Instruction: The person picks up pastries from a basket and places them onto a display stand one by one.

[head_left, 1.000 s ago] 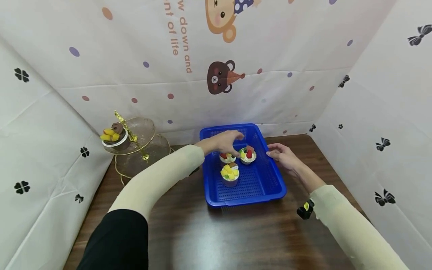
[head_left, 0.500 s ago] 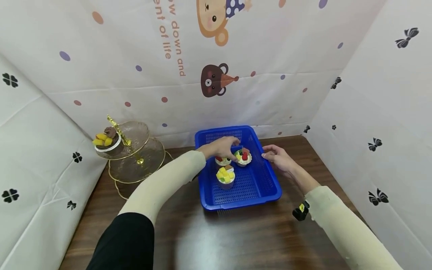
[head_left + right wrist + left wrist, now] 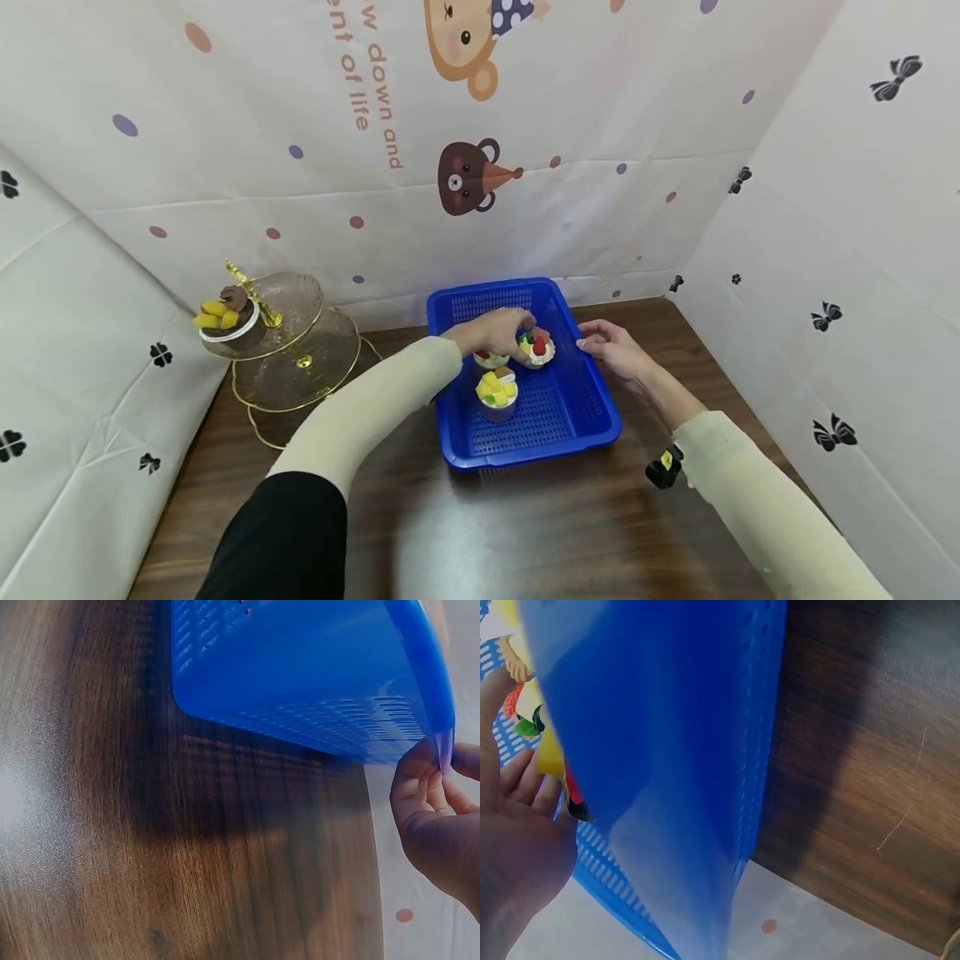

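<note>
A blue perforated basket (image 3: 534, 451) stands on the brown table and holds three cupcakes. My left hand (image 3: 498, 329) reaches in from the left, its fingers curled round the strawberry-topped cupcake (image 3: 538, 350). It partly covers a second cupcake (image 3: 489, 361). A cupcake with yellow fruit (image 3: 497, 393) sits nearer me, untouched. In the left wrist view my left hand (image 3: 517, 847) lies against fruit toppings behind the basket wall (image 3: 667, 750). My right hand (image 3: 606, 346) pinches the basket's right rim; the right wrist view shows this hand (image 3: 431, 802) with thumb and fingers on the rim (image 3: 444, 742).
A three-tier glass stand with gold trim (image 3: 300, 354) is at the back left, with a chocolate cupcake (image 3: 223, 321) on its top tier. Patterned white sheets wall in the table (image 3: 525, 533) on three sides. A black wrist camera (image 3: 663, 470) sits on my right forearm.
My left hand has come down from above the cupcakes and closed on the strawberry one. My right hand has stayed on the basket's rim. The head view has shifted slightly.
</note>
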### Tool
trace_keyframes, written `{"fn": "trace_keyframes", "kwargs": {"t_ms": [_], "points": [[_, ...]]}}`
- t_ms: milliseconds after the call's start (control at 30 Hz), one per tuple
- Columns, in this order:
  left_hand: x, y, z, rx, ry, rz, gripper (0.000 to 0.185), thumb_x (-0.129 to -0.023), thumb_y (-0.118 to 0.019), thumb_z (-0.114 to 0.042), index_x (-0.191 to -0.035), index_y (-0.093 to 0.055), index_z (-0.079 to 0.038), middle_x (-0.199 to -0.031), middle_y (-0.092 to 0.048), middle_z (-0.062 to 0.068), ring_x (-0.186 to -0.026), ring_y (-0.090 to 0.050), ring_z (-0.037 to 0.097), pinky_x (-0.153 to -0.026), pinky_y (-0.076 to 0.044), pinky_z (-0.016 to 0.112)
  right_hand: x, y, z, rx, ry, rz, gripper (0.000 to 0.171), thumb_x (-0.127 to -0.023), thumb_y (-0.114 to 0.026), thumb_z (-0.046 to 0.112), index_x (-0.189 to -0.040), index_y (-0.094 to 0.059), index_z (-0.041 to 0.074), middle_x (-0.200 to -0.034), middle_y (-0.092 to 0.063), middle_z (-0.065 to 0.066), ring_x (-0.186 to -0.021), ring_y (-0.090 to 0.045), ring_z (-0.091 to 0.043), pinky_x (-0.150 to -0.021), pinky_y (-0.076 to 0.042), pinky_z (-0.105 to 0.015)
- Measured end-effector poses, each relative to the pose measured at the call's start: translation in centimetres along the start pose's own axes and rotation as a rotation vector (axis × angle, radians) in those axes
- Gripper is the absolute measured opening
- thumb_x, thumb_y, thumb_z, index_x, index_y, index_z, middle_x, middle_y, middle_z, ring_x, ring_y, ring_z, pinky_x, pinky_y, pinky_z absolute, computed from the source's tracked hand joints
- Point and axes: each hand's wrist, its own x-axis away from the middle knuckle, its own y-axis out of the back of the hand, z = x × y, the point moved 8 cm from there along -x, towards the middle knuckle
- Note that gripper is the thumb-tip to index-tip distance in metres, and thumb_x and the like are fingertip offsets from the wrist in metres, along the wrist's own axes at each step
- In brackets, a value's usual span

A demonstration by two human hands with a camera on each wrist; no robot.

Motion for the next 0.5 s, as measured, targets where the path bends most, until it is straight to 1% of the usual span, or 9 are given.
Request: {"fn": "trace_keyframes", "kwargs": {"t_ms": [233,500], "points": [[-0.08,-0.04,-0.29,-0.034,0.006,-0.014,0.078,-0.093,-0.083,-0.042,-0.156,-0.048,-0.011,-0.151,-0.055,0.004,-0.14,-0.051,0.021,-0.115,-0.044,0.039,0.05,0.03,-0.02,0.01,0.0,-0.004,0.046,-0.111,-0.055,0.016,-0.152,-0.041,-0.001,-0.124,-0.063,-0.02,-0.098,-0.069,-0.022,-0.082,-0.062,-0.036],[-0.42,-0.31,-0.78,-0.103,-0.018,-0.019,0.084,-0.092,-0.084,-0.043,-0.158,-0.046,-0.008,-0.154,-0.053,0.006,-0.141,-0.051,0.022,-0.116,-0.044,0.038,0.17,-0.21,0.16,0.001,0.011,0.005,0.047,-0.111,-0.055,0.015,-0.152,-0.04,-0.003,-0.124,-0.062,-0.022,-0.097,-0.069,-0.021,-0.081,-0.062,-0.035]]}}
